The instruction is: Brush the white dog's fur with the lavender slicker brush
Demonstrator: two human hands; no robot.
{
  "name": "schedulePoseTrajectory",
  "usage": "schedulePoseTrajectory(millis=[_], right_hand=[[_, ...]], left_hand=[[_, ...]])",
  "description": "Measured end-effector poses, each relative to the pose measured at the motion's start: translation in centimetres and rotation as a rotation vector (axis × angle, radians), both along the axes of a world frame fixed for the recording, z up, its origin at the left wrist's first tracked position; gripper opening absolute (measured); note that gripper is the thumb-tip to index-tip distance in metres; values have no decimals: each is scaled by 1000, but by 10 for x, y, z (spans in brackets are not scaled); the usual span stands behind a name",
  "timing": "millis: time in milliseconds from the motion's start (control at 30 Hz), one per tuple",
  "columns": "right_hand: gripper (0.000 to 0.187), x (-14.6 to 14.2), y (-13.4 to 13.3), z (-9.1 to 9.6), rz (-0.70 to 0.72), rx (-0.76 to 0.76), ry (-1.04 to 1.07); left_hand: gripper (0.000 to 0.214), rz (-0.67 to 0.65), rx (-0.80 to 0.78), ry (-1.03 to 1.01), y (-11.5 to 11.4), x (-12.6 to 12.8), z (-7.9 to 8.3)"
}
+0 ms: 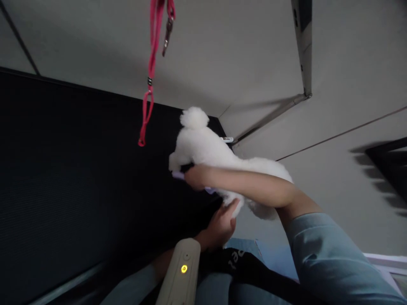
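Note:
A white, fluffy dog [206,146] stands at the edge of the black ribbed table [79,161], a round tuft of fur at its top end. My right arm crosses in front of its body and hides part of it. Closed around a lilac tool [178,175], my right hand [197,177] is low against the dog's side; only the tool's ends show, so its kind cannot be made out. Lower down, my left hand [222,224] grips one of the dog's legs [238,207], fingers and thumb around the fur.
Pink cord loops [151,63] with a metal clip hang above the table. A metal post [303,55] with an angled bar stands behind the dog. A small white object [227,139] lies by the table corner. A beige device [182,275] with a yellow light juts up in front.

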State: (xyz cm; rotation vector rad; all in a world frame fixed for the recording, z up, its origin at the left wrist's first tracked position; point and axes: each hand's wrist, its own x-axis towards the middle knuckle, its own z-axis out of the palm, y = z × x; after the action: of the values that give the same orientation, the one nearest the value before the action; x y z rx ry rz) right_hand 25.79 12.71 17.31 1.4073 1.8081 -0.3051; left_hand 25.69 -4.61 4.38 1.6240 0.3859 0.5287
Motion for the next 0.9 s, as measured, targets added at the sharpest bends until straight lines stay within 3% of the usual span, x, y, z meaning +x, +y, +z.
schedulePoseTrajectory(millis=[67,133,167,200,267,300,333,367,500,533,567,667,700,733,833,867,900], right_hand=[[19,4,13,20,50,216,2],[28,6,20,43,106,568,35],[28,7,18,50,129,626,68],[23,7,13,53,137,561,102],[6,9,1,47,98,179,163],[9,12,-2,43,54,-3,173],[12,17,-1,39,15,-55,179],[14,22,3,38,-11,10,191],[22,34,23,53,-20,655,223],[21,32,22,55,-3,670,237],[18,29,19,55,8,581,248],[14,20,11,49,-2,151,241],[16,18,13,49,-15,116,222],[19,18,18,52,-30,188,196],[33,18,32,63,-50,655,107],[34,17,32,64,-34,690,94],[31,16,29,63,-4,601,99]], left_hand=[[78,1,25,11,0,0,-2],[79,8,44,23,0,-2,-3],[78,11,46,26,1,-3,-3],[77,13,48,32,1,-4,-3],[75,9,56,31,0,-5,-5],[74,8,62,9,-1,-6,-7],[73,9,69,-28,-4,-6,-10],[72,15,76,-69,-7,-6,-14],[75,55,140,-107,-19,0,-30],[76,51,160,-91,-21,1,-32],[76,44,173,-80,-22,3,-33],[76,14,161,-62,-22,4,-30],[77,-1,148,-45,-22,4,-29],[79,-25,137,-21,-23,3,-27],[77,-87,107,52,-23,1,-25],[74,-98,98,53,-24,0,-25],[71,-101,88,43,-24,-1,-26]])
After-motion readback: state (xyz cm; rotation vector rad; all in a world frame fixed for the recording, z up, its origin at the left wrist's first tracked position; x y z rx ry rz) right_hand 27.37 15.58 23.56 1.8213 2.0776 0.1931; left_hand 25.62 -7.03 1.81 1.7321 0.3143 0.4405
